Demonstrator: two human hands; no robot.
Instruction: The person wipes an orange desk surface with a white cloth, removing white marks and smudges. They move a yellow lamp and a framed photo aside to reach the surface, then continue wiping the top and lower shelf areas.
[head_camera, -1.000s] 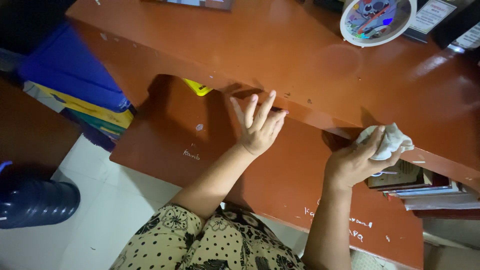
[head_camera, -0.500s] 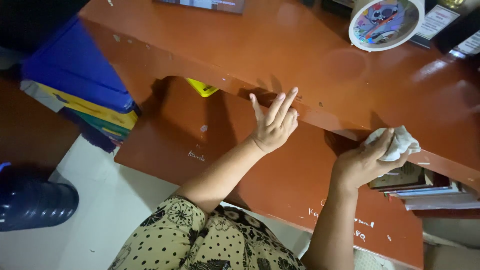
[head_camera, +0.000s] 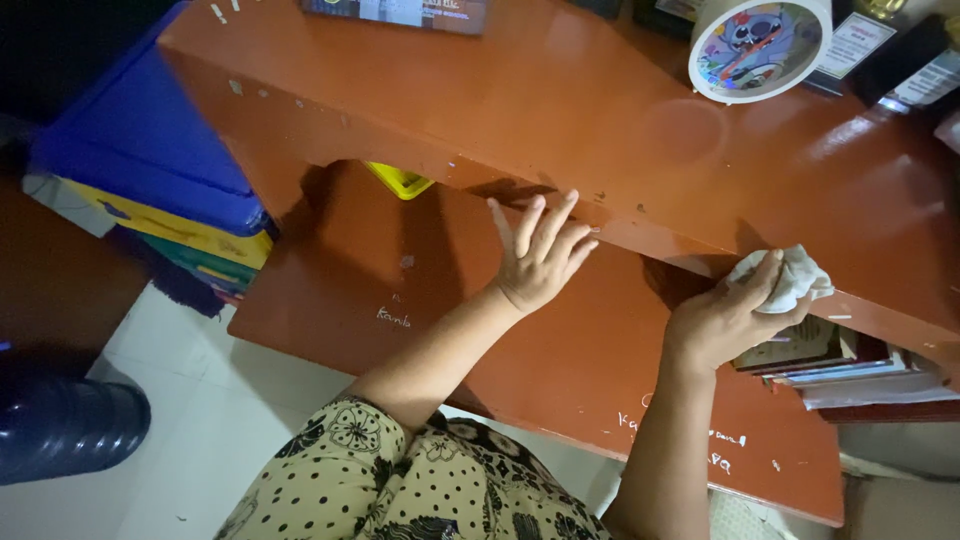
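Nearest the camera, a spotted dress (head_camera: 400, 480) is showing at the bottom edge, with both bare forearms reaching up from it over the lower shelf (head_camera: 560, 350) of a red-brown desk. White scribbles are showing near that shelf's front edge.

The left hand (head_camera: 537, 262) is hovering at the front edge of the desk top (head_camera: 560, 100), its fingers spread and raised, holding nothing; the fingertips are lying just at that edge. Whether they are touching it cannot be told.

The right hand (head_camera: 728, 318) is gripping a crumpled white cloth (head_camera: 785, 280), thumb and fingers closing round it, and pressing it against the front edge of the desk top towards the right end. Just beside this hand, on the lower shelf's right end, a stack of books (head_camera: 840, 365) is lying flat.

Further left, a yellow thing (head_camera: 400, 180) is peeking out beneath the desk top, and blue and yellow boxes (head_camera: 150, 170) are stacked by the left corner. A dark blue container (head_camera: 70, 425) is standing on the white floor.

Farthest off, a round clock (head_camera: 762, 45) with a cartoon face is lying near the back right corner of the desk top.
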